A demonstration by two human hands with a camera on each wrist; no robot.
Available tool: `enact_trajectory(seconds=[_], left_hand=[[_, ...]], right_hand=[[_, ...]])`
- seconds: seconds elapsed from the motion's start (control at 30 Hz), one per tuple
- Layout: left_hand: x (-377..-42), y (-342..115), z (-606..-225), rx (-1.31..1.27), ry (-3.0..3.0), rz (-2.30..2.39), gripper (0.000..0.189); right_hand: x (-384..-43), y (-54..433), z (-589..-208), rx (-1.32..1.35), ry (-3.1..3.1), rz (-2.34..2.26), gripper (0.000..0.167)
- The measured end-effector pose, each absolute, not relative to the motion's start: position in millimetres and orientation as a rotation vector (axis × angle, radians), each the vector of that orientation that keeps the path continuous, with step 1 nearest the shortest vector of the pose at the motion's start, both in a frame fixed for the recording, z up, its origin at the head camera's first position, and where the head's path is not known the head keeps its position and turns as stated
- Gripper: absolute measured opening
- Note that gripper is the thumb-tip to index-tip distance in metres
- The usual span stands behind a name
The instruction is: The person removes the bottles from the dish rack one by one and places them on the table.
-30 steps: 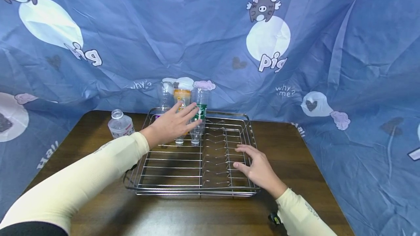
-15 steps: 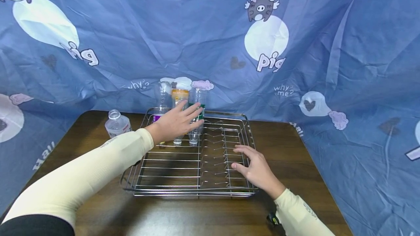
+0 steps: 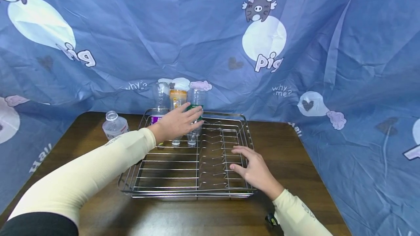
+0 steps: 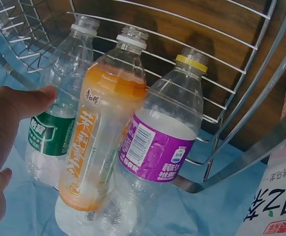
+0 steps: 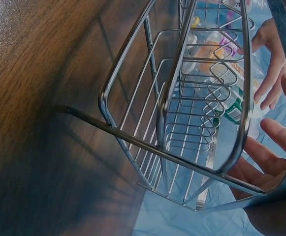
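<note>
Three clear plastic bottles lean neck-down at the rack's back left: one with a green label (image 4: 51, 132), one with an orange label (image 4: 103, 123), and one with a purple label (image 4: 155, 147). Their necks point toward the person. My left hand (image 3: 177, 122) is held over them with fingers spread, covering part of the orange and green bottles in the head view; its thumb (image 4: 44, 98) overlaps the green-labelled bottle. Loosely bent and holding nothing, my right hand (image 3: 255, 170) is at the right side of the metal wire dish rack (image 3: 193, 194).
Another clear bottle (image 3: 115, 126) stands upright left of the rack, partly behind the left sleeve (image 3: 98, 168). The rack sits on a dark wooden table (image 3: 183, 216). Behind it hangs a blue printed cloth (image 3: 203, 39).
Relative to the bottles, my left hand has shifted slightly right, toward the green-labelled one. My right hand keeps its place by the rack. The head view has drifted a little.
</note>
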State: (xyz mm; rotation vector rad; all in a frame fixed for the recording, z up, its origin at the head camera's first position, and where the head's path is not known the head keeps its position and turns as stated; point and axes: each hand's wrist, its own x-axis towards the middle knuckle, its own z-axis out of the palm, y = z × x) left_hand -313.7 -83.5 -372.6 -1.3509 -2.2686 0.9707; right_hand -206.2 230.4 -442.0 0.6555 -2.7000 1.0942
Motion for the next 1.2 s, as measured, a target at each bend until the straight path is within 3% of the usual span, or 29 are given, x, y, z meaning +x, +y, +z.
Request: enact_trajectory(seconds=[0.53,1.03,1.2], left_hand=[[-324,-77,-381,-1.411,-2.242,0.942,0.064],[-333,-75,-386,-1.415,-2.221,0.99,0.062],[-336,-73,-387,-1.41,-2.206,1.066,0.069]], right_hand=[[-206,230,-442,0.659,-2.69,1.1,0.044],[-207,230,-443,0.656,-2.698,1.09,0.044],[-207,231,-445,0.66,-2.687,1.082,0.045]])
